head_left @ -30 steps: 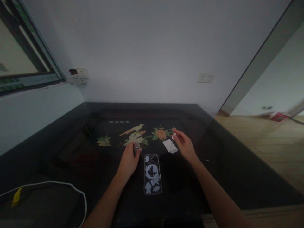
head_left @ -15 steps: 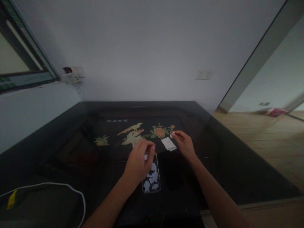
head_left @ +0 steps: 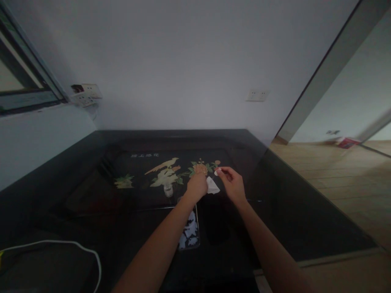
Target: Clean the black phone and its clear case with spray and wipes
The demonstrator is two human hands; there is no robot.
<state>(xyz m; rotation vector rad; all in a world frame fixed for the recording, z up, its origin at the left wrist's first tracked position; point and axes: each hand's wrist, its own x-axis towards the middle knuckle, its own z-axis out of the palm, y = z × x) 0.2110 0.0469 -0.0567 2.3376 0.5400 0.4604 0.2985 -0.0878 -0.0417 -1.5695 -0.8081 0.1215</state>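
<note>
**Fine Grip Showing in Close Quarters**

A person's right hand (head_left: 233,183) is pinching a small white piece (head_left: 218,171) between thumb and fingers; the hold is closing on it at the tips only, a light grip probably suiting something so slight. The left hand (head_left: 197,188) is hanging just beside it, its back turned to the camera and its fingertips hiding from view, so whether they are apart, together or holding anything cannot be told. A white paper (head_left: 212,186) is showing between the two hands, seemingly placed to be within easy reach of both. Nearer the person, a clear phone case (head_left: 192,230) is lying on the dark table (head_left: 305,219), partly hiding behind the left forearm (head_left: 161,244). A small clear container (head_left: 168,190) is standing to the left of the left hand, apparently placed where neither arm is crowding it.
</note>
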